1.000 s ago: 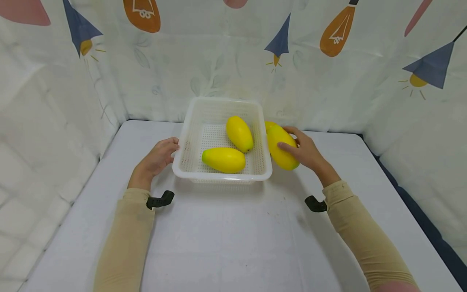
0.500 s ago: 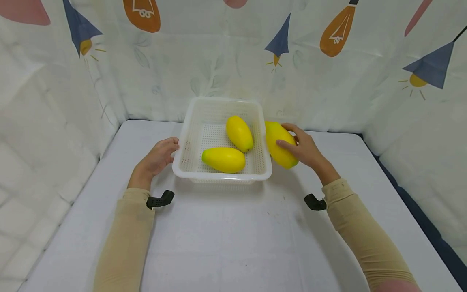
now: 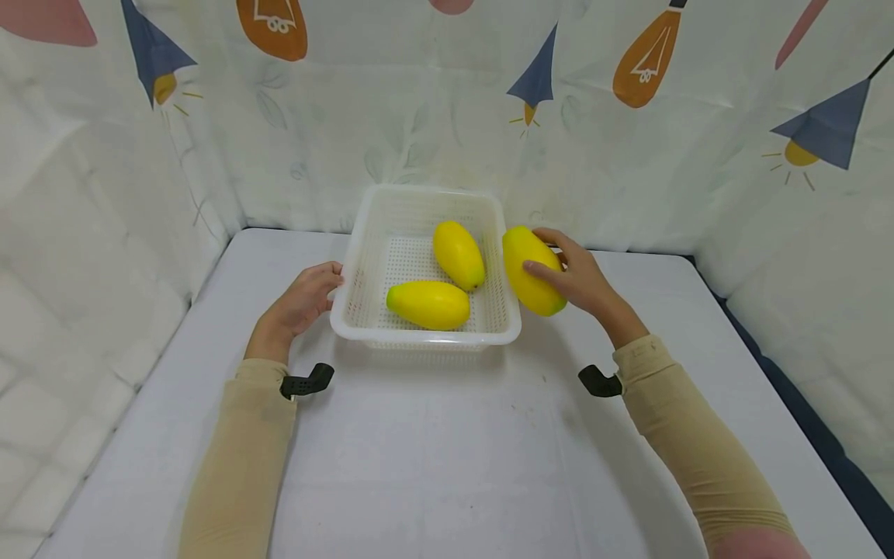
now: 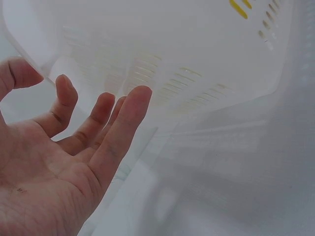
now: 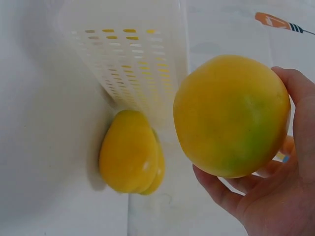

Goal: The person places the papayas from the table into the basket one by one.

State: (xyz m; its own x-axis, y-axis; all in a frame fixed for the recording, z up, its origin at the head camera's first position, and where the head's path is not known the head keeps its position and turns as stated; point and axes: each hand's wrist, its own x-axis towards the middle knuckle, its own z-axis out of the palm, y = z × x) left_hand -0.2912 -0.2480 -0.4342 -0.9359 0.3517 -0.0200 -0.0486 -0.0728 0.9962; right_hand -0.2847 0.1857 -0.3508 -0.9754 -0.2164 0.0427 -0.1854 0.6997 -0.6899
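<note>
My left hand [image 3: 303,299] holds the left rim of a white plastic basket [image 3: 426,339], thumb and forefinger at the edge. In the left wrist view the other fingers [image 4: 129,110] extend beside the slotted wall. Gripped by my right hand [image 3: 583,279] is a yellow papaya [image 3: 534,276] with a greenish end, held above the table by the basket's right rim. Inside the basket lie two more papayas, one at the back [image 3: 458,256] and one in front [image 3: 429,306]. The right wrist view shows a yellow papaya [image 5: 129,152] on the table, partly covering another [image 5: 159,169].
A white cloth covers the table [image 3: 433,458]. Behind the basket rises a white curtain [image 3: 335,116] printed with lamps and bulbs, and similar cloth hangs at both sides. Black wrist mounts [image 3: 307,382] sit at the sleeve cuffs.
My right hand has raised the papaya and brought it slightly left, toward the basket's rim. The yellow fruit glimpsed behind it earlier is now hidden in the head view. The left hand stays put.
</note>
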